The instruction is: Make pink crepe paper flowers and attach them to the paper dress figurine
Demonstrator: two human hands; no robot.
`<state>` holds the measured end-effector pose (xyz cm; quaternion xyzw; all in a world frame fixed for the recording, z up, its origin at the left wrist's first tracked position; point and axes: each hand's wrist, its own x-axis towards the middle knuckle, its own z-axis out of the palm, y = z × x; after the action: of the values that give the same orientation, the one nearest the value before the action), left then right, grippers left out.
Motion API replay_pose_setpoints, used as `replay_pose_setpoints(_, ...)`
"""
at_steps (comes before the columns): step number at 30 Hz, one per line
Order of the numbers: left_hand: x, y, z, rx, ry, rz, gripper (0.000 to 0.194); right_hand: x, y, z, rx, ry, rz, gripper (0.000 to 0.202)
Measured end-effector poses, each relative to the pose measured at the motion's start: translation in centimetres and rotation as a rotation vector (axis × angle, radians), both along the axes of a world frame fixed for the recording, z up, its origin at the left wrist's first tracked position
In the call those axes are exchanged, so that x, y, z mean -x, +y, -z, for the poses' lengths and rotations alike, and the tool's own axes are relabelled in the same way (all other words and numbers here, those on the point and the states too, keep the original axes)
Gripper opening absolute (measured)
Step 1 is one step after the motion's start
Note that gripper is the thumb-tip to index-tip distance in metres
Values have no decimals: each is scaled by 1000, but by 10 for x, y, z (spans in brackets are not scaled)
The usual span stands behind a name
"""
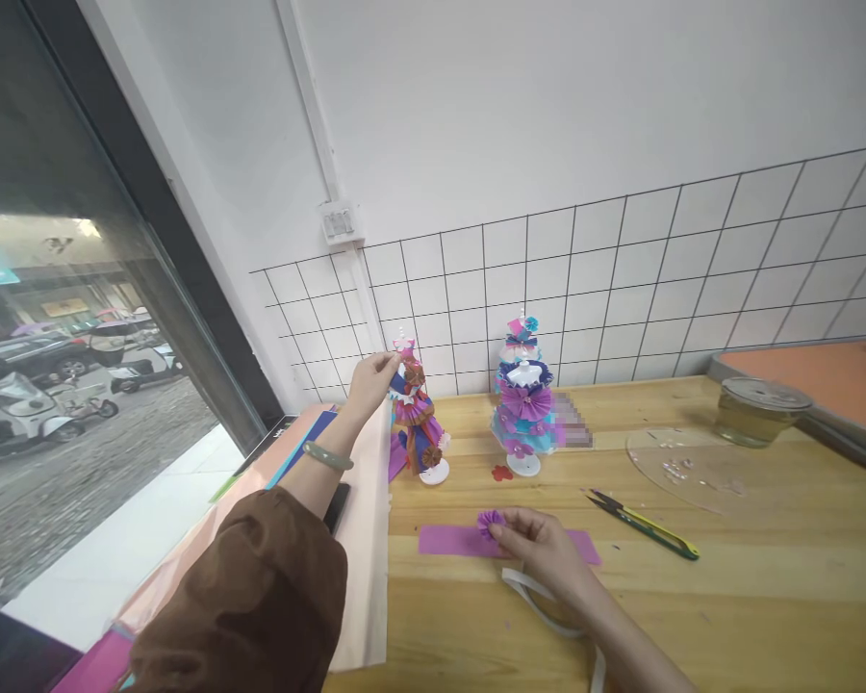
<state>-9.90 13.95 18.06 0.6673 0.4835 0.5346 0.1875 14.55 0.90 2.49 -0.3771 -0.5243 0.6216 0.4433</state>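
Observation:
My left hand (pixel 370 387) is stretched out to the smaller paper tree (pixel 415 419), its thumb and fingers pinched on the upper left edge. That tree has brown, purple and blue frills and leans a little on its round white base. My right hand (pixel 541 549) pinches a small pleated purple paper rosette (pixel 489 524) just over a flat purple paper strip (pixel 447 540). Beneath the right wrist curls a white ribbon-like strip (pixel 541 604). A larger paper tree (pixel 525 404) in purple, teal and navy stands upright behind the right hand.
Yellow-and-green thread snips (pixel 646 525) lie right of my right hand. Beyond them are a clear round sheet (pixel 682 469) with small shiny pieces and a lidded tub (pixel 761 412). A red paper flower (pixel 502 473) sits by the larger tree. Paper sheets (pixel 365 577) lie under my left arm.

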Motion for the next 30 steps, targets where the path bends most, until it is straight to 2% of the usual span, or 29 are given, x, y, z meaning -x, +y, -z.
replay_pose_setpoints(4, -6, -27, 4, -12, 38, 34, 36, 0, -1, -1, 6, 19, -16, 30)
replay_pose_setpoints(8, -19, -47, 9, -28, 94, 9, 35, 0, -1, -2, 21, 50, 4, 33)
replay_pose_setpoints(17, -27, -63, 11, -66, 87, 62, 33, 6, -7, 1, 26, 45, 31, 32)
replay_pose_setpoints(20, -27, -58, 9, -78, 72, 65, 32, 9, -7, 1, 43, 36, 37, 34)
replay_pose_setpoints(23, -30, -44, 7, -96, 48, 56, 32, 9, -7, 0, 47, 34, 45, 37)
replay_pose_setpoints(30, -45, 20, 13, -106, 19, 20, 32, 2, -3, 0, -4, 7, 37, 35)
